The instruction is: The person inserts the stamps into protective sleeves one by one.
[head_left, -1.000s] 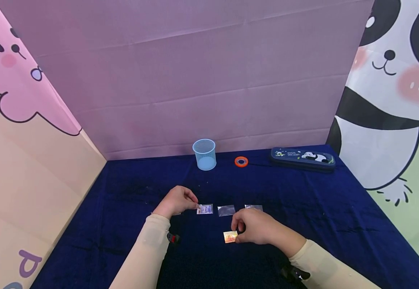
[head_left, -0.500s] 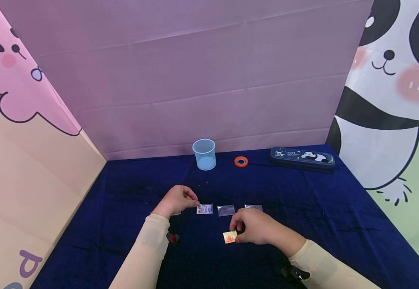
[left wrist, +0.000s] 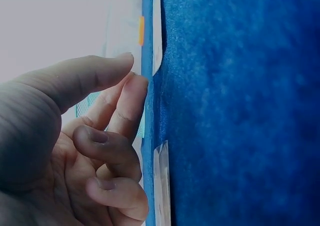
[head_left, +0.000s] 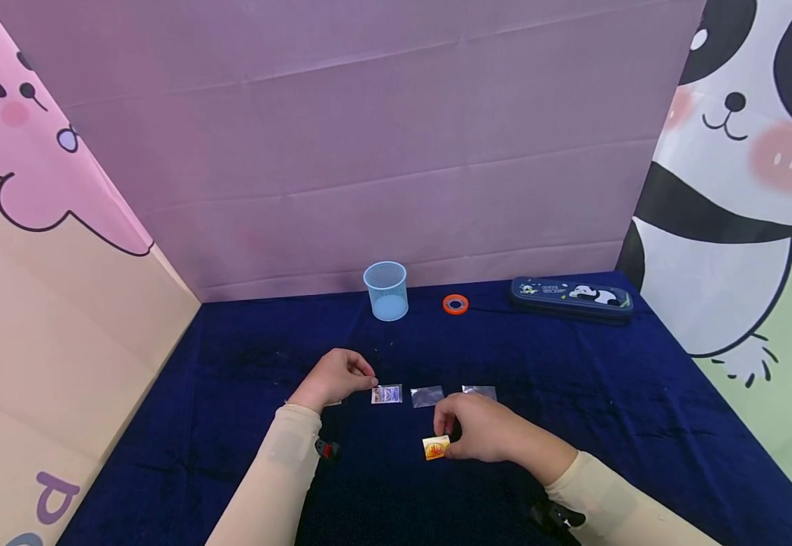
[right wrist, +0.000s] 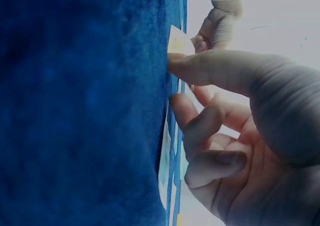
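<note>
In the head view, low in the centre of the frame, we see the right hand (head_left: 480, 436) with its thumb and fingertips curled onto a small orange-and-yellow card (head_left: 436, 447) lying on the dark blue surface (head_left: 245, 425); the card sticks out at the hand's left edge. Just up and left, the left hand (head_left: 334, 377) pinches the left edge of a small printed sleeve (head_left: 386, 393), with two clear sleeves (head_left: 427, 396) in a row to its right. In the left wrist view, the left hand's fingers (left wrist: 131, 100) curl against the surface's edge beside a pale sleeve. In the right wrist view, the right thumb (right wrist: 210, 68) presses down beside the card (right wrist: 179, 43) at the upper centre.
</note>
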{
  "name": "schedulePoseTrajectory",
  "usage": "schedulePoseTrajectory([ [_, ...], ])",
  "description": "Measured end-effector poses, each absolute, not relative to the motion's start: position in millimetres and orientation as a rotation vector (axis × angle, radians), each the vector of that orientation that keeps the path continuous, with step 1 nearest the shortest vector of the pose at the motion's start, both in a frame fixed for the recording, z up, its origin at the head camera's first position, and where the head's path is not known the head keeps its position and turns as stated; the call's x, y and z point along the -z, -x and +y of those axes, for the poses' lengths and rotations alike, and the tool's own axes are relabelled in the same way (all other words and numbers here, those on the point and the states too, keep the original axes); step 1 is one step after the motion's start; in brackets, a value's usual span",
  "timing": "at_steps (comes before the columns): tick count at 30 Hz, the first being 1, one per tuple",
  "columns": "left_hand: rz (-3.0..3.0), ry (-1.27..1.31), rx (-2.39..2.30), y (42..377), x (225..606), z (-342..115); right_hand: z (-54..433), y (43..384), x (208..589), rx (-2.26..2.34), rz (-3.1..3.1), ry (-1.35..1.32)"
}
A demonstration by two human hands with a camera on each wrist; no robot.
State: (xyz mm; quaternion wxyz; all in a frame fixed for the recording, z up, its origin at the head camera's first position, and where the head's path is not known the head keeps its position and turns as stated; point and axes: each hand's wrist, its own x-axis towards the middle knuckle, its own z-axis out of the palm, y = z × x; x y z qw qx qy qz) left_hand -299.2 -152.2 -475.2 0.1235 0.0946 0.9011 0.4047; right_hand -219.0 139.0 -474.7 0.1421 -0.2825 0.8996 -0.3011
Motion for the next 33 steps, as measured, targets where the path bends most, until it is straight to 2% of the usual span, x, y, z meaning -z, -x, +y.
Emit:
schedulePoseTrajectory([
  [7, 2.644, -0.310, -1.194, 301.7, 475.0, -149.3, 139.6, 221.1, 473.3, 0.938, 2.546, 0.790],
  [17, 2.681, -0.417, -1.183, 294.4, 469.4, -133.3, 151.4, 227.2, 465.0, 0.977, 2.623, 0.907],
  [33, 2.742, -0.508, -1.035, 288.5, 465.0, -91.9, 188.4, 242.6, 428.4, 1.264, 2.797, 0.659],
])
